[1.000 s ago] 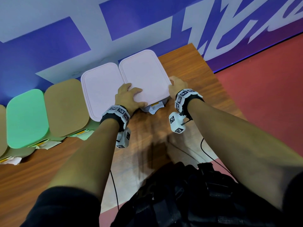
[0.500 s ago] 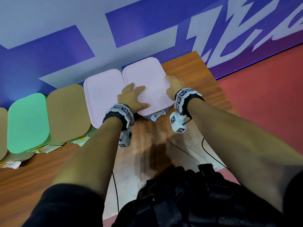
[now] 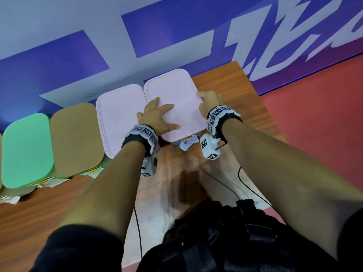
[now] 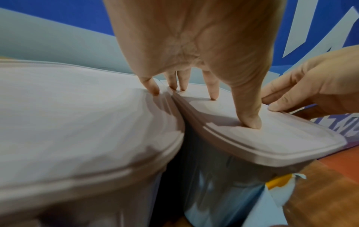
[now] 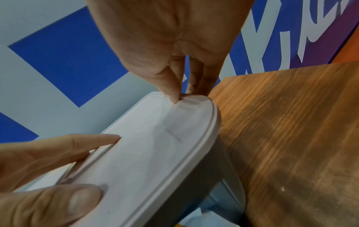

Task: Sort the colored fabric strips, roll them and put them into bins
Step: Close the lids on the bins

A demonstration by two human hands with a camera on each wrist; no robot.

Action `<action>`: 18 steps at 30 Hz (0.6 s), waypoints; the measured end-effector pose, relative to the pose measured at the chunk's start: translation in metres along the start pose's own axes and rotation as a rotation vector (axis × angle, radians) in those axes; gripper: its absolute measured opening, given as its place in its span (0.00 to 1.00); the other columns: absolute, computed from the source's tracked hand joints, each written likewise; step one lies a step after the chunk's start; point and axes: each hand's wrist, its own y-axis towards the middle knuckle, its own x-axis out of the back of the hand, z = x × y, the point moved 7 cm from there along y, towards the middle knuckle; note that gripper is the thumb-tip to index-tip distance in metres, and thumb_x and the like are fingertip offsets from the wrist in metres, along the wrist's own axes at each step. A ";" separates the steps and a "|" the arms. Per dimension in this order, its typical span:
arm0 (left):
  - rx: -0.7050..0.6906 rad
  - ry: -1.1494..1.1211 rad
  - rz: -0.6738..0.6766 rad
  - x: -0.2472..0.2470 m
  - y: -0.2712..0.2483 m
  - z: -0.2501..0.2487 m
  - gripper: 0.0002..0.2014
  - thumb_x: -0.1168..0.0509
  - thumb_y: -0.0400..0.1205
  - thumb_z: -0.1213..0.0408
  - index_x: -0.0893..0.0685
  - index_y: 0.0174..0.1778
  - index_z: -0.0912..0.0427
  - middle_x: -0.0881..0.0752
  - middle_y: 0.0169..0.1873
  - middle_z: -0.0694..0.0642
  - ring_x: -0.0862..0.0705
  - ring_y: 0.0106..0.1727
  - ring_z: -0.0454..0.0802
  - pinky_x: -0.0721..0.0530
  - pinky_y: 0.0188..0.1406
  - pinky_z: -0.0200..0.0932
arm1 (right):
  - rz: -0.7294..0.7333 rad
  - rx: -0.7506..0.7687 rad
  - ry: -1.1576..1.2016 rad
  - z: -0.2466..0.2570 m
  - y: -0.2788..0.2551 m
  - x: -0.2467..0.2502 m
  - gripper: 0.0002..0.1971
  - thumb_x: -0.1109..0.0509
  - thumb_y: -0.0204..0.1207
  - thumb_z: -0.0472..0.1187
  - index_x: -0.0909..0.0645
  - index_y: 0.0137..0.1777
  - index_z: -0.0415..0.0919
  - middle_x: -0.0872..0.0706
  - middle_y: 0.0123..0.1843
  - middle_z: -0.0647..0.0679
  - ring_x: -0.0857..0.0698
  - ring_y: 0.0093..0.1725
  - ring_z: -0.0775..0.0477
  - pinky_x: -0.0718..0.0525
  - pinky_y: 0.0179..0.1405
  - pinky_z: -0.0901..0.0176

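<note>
The rightmost bin has a pale pink lid (image 3: 176, 95) on it. My left hand (image 3: 157, 116) lies on that lid near its front left, fingers spread and straight, their tips pressing down on the lid (image 4: 272, 138). My right hand (image 3: 210, 101) is at the lid's right edge. Its thumb sits on top of the rim and its fingers go down the side, pinching the lid's edge (image 5: 194, 99). No fabric strips show in any view, and the bin's inside is hidden.
Left of it along the wall stand a second pink-lidded bin (image 3: 119, 116), a tan-lidded one (image 3: 76, 134) and a green-lidded one (image 3: 25, 150), touching side by side. Paper tags (image 3: 186, 143) hang at the bins' fronts. The wooden table (image 3: 245, 91) ends just right of my right hand, above red floor (image 3: 314, 124).
Both hands stay on the rightmost pink lid. My right hand has slid a little farther back along its right edge, and my left thumb has spread wider.
</note>
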 end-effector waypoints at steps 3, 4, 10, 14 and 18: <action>0.006 0.001 0.012 0.000 0.003 0.001 0.40 0.26 0.69 0.34 0.32 0.78 0.29 0.49 0.87 0.49 0.50 0.86 0.51 0.47 0.79 0.65 | 0.022 0.011 -0.043 0.004 0.000 -0.001 0.29 0.43 0.79 0.25 0.26 0.80 0.43 0.21 0.73 0.36 0.17 0.64 0.32 0.16 0.65 0.45; 0.001 0.003 0.012 0.000 0.004 0.002 0.40 0.26 0.69 0.34 0.32 0.78 0.29 0.49 0.87 0.49 0.50 0.86 0.51 0.47 0.78 0.64 | 0.035 0.020 -0.063 0.005 -0.001 -0.002 0.30 0.44 0.79 0.25 0.27 0.80 0.42 0.21 0.72 0.35 0.18 0.64 0.32 0.17 0.65 0.44; -0.017 -0.103 -0.023 0.008 -0.002 0.008 0.31 0.26 0.76 0.52 0.25 0.76 0.42 0.39 0.84 0.55 0.42 0.85 0.55 0.40 0.81 0.59 | 0.080 0.074 -0.160 0.011 -0.008 -0.004 0.30 0.38 0.79 0.29 0.32 0.82 0.37 0.27 0.78 0.36 0.26 0.76 0.33 0.25 0.70 0.49; -0.045 -0.160 -0.026 0.024 -0.019 0.023 0.30 0.27 0.75 0.55 0.22 0.75 0.51 0.29 0.78 0.61 0.32 0.79 0.60 0.35 0.80 0.51 | 0.052 0.143 -0.184 0.026 -0.018 0.001 0.30 0.36 0.79 0.32 0.32 0.82 0.38 0.28 0.80 0.37 0.28 0.78 0.34 0.26 0.75 0.48; -0.042 -0.119 -0.121 0.057 -0.044 0.051 0.27 0.28 0.78 0.61 0.23 0.75 0.55 0.26 0.76 0.62 0.29 0.77 0.60 0.34 0.78 0.49 | 0.051 0.226 -0.212 0.053 -0.030 0.002 0.29 0.36 0.81 0.35 0.31 0.82 0.41 0.26 0.79 0.40 0.26 0.77 0.37 0.25 0.73 0.51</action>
